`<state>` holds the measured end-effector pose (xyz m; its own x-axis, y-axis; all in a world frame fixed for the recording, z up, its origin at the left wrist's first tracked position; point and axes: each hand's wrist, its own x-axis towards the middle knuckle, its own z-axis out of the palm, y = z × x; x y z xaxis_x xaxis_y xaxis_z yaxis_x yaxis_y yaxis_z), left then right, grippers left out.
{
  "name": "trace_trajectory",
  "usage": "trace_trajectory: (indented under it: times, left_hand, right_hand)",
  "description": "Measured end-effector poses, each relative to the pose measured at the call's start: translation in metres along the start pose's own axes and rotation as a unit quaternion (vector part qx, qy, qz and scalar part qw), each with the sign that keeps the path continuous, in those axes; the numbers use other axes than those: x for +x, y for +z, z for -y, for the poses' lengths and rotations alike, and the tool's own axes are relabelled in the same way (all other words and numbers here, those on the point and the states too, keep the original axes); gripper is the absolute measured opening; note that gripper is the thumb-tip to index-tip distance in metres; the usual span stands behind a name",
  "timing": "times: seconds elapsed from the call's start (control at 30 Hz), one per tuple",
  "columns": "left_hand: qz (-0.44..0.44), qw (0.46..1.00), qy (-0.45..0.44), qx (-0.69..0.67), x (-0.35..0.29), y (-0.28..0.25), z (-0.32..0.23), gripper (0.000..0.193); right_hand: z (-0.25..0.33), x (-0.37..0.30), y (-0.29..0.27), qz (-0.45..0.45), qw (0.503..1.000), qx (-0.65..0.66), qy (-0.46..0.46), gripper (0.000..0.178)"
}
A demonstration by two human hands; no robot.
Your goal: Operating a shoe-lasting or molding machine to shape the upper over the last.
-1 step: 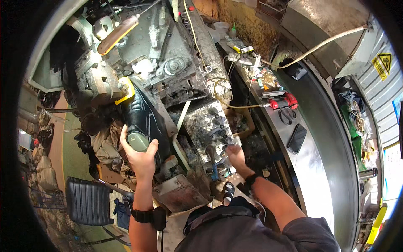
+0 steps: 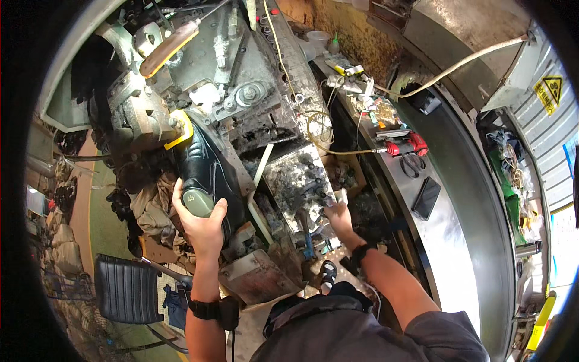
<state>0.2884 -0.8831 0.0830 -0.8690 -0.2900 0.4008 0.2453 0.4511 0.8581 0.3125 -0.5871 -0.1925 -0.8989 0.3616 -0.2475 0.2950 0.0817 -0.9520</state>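
In the head view, a grimy metal machine (image 2: 202,63) is seen. A black leather shoe (image 2: 200,160) is set at its lower left. By the left hand (image 2: 204,232), clasped between thumb and fingers, the green last end (image 2: 198,203) is held. The right hand (image 2: 339,218) is curled; whether the small white piece (image 2: 344,196) at its fingertips is gripped cannot be told.

Left hand (image 2: 204,231)'s cupped round a green block (image 2: 198,204) at the near end of a black shoe (image 2: 209,161). Right hand (image 2: 340,221)'s got something small and whitish (image 2: 344,196), can't really make out what, by the right edge of a grimy metal plate (image 2: 291,181). Over on the steel worktop (image 2: 447,259) a red power tool (image 2: 399,147)'s lying near the left edge, with a black phone (image 2: 426,198) further toward the near end.
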Motion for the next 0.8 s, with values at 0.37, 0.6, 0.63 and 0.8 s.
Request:
trace_trajectory:
  times: [0.37,0.6,0.63,0.8]
  left_hand:
    - [-0.005,1.0,0.018,-0.015,0.004,0.002,0.002,0.085]
    - [0.0,0.999,0.01,-0.043,0.005,0.003,0.001,0.088]
    - [-0.005,0.999,0.015,-0.051,0.003,-0.004,0.006,0.088]
    - [-0.001,0.997,0.022,-0.079,-0.003,-0.008,0.01,0.088]
  right_hand:
    - [0.047,0.02,0.031,0.039,0.996,0.038,0.077,0.087]
    - [0.071,0.014,0.034,0.018,0.99,0.123,0.063,0.054]
    - [0.09,0.004,0.039,0.035,0.985,0.159,0.049,0.047]
    - [0.231,-0.06,0.047,0.107,0.953,0.202,-0.2,0.027]
